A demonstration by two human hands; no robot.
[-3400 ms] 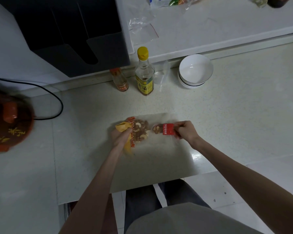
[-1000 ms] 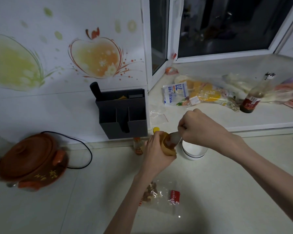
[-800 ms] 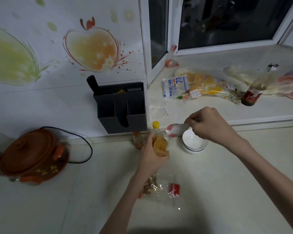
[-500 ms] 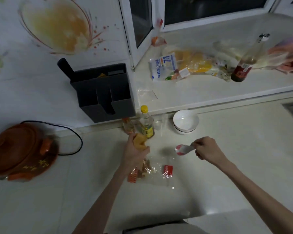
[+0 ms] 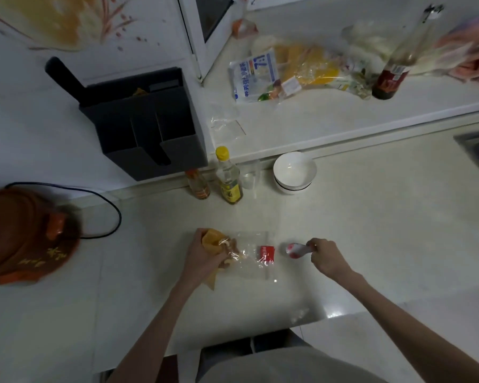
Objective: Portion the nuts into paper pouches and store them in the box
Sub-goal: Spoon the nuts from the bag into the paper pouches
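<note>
Left hand (image 5: 202, 258) grips yellow paper pouch (image 5: 211, 240) over nut bag (image 5: 249, 252) (clear plastic); right hand (image 5: 325, 258) holds spoon (image 5: 296, 249). A slack grip could spill nuts across worktop (image 5: 371, 230).

A white bowl (image 5: 294, 172) stands by a yellow-capped bottle (image 5: 228, 176) (small bottle (image 5: 197, 184) alongside), clay pot (image 5: 25, 233) far left.

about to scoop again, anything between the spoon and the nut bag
Nothing visible. The right hand holds the small white spoon just right of the clear plastic nut bag, with only bare pale countertop between them.
</note>
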